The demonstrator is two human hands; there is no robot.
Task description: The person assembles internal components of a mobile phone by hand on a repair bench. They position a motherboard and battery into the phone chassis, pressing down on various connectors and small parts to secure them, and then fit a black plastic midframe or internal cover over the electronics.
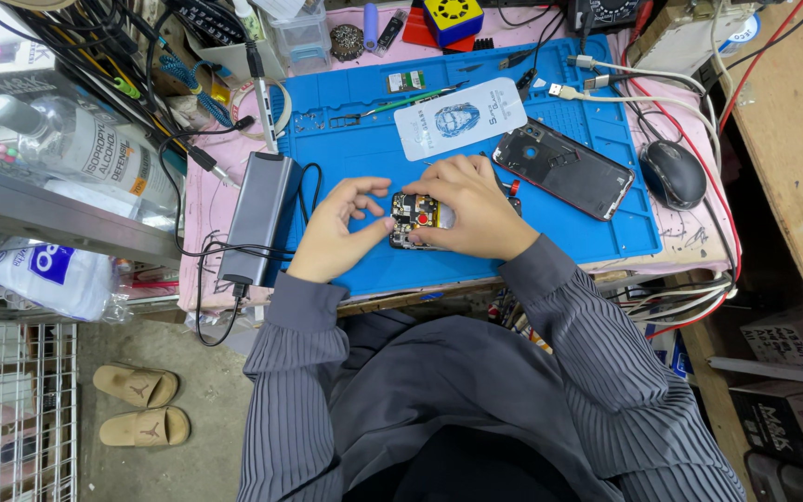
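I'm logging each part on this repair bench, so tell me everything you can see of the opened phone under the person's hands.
The opened phone lies flat on the blue work mat, near its front edge. Its back is off, showing a dark circuit board with metal shields, small gold parts and one round red spot. The right hand rests over its right half and hides it; the left hand touches its left edge with thumb and fingertips. Finer parts are too small to tell.
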